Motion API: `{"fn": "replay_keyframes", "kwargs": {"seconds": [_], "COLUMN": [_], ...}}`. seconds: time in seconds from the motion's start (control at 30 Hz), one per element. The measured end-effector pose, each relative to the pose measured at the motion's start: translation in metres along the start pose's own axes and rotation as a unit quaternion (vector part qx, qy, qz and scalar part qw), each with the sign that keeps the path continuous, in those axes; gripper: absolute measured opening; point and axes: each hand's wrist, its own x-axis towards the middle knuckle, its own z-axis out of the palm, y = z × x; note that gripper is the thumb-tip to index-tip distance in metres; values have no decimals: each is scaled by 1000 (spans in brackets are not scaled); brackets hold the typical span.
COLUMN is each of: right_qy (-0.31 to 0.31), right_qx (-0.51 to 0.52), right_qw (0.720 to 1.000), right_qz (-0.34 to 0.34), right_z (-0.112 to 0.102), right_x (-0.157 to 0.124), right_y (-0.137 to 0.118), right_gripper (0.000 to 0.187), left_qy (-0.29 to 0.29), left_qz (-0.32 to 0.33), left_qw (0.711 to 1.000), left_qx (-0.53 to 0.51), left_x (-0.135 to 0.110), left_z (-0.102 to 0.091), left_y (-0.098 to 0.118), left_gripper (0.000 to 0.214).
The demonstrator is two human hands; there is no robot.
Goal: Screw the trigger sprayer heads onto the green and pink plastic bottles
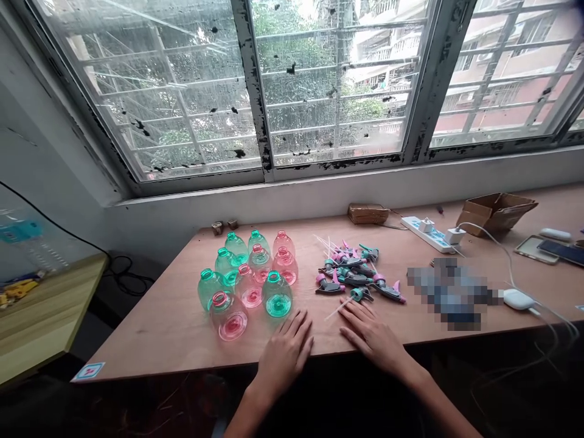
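Observation:
My left hand (pixel 286 344) lies flat near the table's front edge, fingers stretched out, just right of a green bottle (pixel 277 298). Flat on the wood too, my right hand (pixel 368 331) has its fingertips beside a green-collared spray nozzle (pixel 358 294) with a thin clear tube. Neither hand holds anything. Several clear green and pink bottles, all without tops, stand upright in a group on the left, a pink bottle (pixel 229 319) foremost. Beyond my right hand lies a pile of grey spray trigger heads (pixel 351 267) with pink or green parts and tubes.
Along the back are a small cardboard box (pixel 368 213), a white power strip (pixel 427 235) and an open carton (pixel 495 213). Phones (pixel 537 249) and a white charger (pixel 518 298) with cables lie right, near a blurred patch. A side table (pixel 50 310) stands left.

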Motion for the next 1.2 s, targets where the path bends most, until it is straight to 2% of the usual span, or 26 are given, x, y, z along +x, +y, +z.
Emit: {"fn": "replay_keyframes", "kwargs": {"seconds": [0.37,0.57,0.7,0.83,0.9,1.0,1.1,1.2], "right_qy": [9,21,48,108,156,211,201,168], "right_qx": [11,41,61,84,90,83,28,-38], "right_qw": [1000,999,997,990,982,969,974,981], "right_qz": [-1,-1,0,25,58,96,97,84], "right_z": [0,2,3,4,5,9,15,21], "right_x": [0,-1,-1,-6,-8,-8,-5,-2], "right_y": [0,2,1,1,3,6,7,8], "right_gripper": [43,43,37,26,29,31,38,44], "left_qy": [8,47,123,282,336,346,316,296], "left_qz": [5,12,8,-80,-127,-167,-183,-195], "left_qw": [1000,998,991,952,928,914,917,917], "left_qx": [-2,-27,-59,-87,-101,-128,-159,-184], "left_x": [-1,-1,-5,-5,-2,5,10,10], "left_z": [-2,-2,-3,-9,-12,-11,-5,1], "left_y": [2,3,2,-5,-8,-10,-7,-7], "left_gripper": [39,37,28,16,25,53,72,79]}}
